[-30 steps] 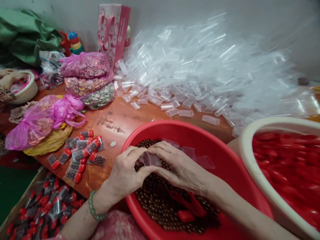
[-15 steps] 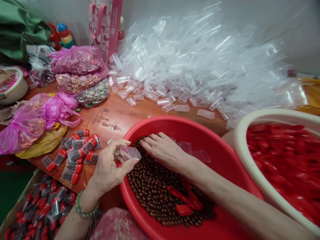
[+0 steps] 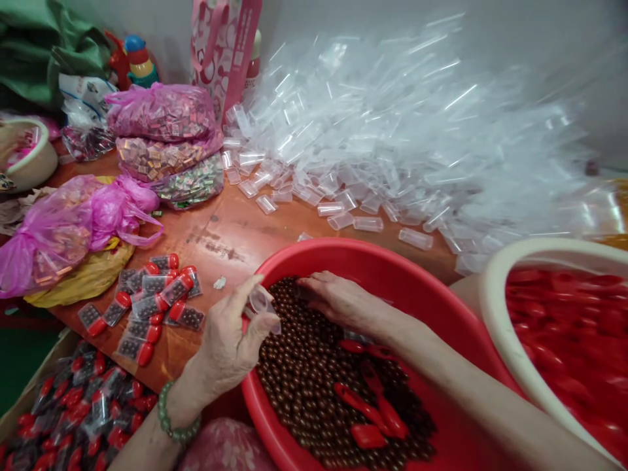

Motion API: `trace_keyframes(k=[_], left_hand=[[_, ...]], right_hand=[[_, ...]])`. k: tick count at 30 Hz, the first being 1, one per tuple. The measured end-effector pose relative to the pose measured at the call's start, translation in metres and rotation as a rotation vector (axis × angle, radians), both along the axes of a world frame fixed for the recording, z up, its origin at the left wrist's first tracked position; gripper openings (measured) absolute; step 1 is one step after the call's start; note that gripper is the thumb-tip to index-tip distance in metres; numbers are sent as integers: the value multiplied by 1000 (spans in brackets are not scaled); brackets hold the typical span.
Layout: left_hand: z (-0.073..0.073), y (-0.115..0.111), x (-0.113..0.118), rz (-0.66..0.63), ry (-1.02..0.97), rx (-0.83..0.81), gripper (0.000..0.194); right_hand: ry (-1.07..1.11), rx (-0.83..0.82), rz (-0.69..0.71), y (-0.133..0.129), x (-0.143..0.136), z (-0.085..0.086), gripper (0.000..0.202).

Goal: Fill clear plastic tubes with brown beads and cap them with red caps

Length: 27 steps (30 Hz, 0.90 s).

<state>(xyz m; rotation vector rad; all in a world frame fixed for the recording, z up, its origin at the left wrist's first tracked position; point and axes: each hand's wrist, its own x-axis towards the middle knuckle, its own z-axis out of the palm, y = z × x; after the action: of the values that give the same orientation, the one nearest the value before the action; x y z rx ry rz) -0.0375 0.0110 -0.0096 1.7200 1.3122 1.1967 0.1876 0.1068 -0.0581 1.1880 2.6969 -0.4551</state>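
Observation:
My left hand (image 3: 235, 330), with a green bead bracelet (image 3: 176, 412) at its wrist, holds a clear plastic tube (image 3: 260, 301) between thumb and fingers over the left rim of a large red basin (image 3: 471, 333). Inside the basin my right hand (image 3: 328, 296) reaches into a heap of dark brown balls (image 3: 299, 366); its fingertips are curled down and partly hidden, and what they hold is unclear. Red plastic pieces (image 3: 367, 437) lie on the balls. Filled tubes with red caps (image 3: 161, 294) lie on the table left of my left hand.
A big pile of clear tubes (image 3: 373, 144) covers the table's back. At right stands a white tub (image 3: 495, 314) of red parts (image 3: 564, 327). Pink bags (image 3: 161, 118) sit at left, above a box of capped tubes (image 3: 83, 405).
The view has shifted, so most things sit slightly lower. My right hand's fingers have gone from spread to curled in the balls. The tube in my left hand has turned.

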Motion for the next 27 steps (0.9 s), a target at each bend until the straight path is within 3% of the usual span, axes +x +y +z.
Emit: trace_keyframes(k=[4,7,14,18,22,27], left_hand=[[-8,-1,11,-19,264,166,50],[-14,-2,18,34,384,199,55],[-15,-3,18,7,365,255,34],[-15,-4,19,-6,436,243,34],[-14,-3,20,-6,453,236,35],[-17,-1,20,25,457,269,36]], right_hand=[[-8,-22,4,2,1,-2,34],[-33,1,13,2,-2,0,32],[-143,156,11,-5,-14,22,18],[-180,194,9,-8,-23,19,32],[-104,52,90,-10,-31,1,29],[151,-240,198,-26,-36,-19,33]])
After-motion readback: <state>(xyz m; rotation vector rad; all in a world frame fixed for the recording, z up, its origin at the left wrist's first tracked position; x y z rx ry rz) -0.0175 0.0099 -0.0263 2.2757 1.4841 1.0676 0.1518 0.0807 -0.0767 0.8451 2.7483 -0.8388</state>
